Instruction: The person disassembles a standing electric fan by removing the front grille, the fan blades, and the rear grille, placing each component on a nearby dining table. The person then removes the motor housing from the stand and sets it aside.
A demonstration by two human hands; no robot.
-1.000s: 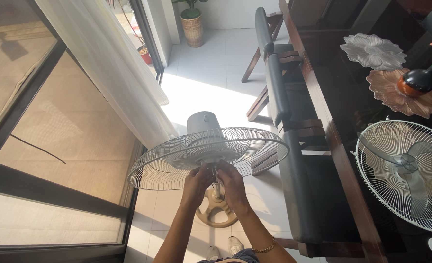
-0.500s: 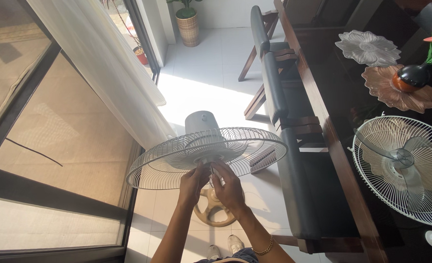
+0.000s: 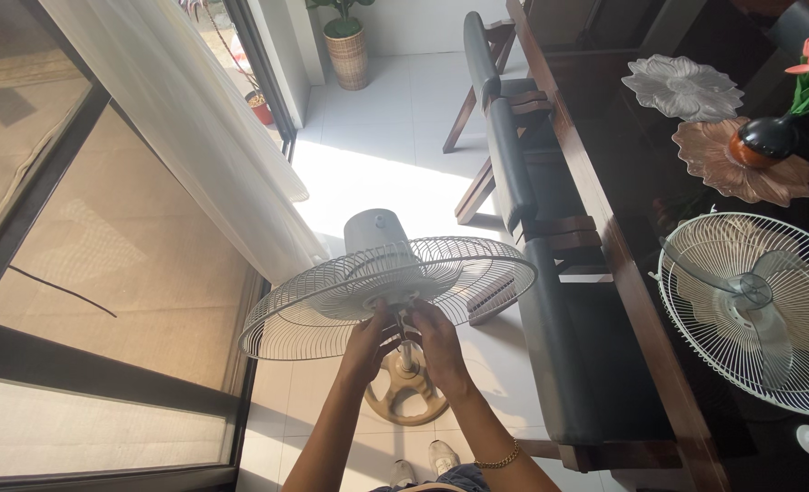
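Both hands meet at the hub of the rear fan guard (image 3: pixel 386 287): the left hand (image 3: pixel 368 342) and right hand (image 3: pixel 436 337) curl their fingers around the small centre fitting. The guard sits tilted on the grey motor housing (image 3: pixel 373 232), above the round floor base (image 3: pixel 406 394); the detached front grille (image 3: pixel 755 310) lies on the dark table (image 3: pixel 641 182) to the right

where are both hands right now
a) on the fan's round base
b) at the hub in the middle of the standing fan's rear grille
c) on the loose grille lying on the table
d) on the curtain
b: the left hand and right hand meet at the hub of the rear grille on the standing fan.
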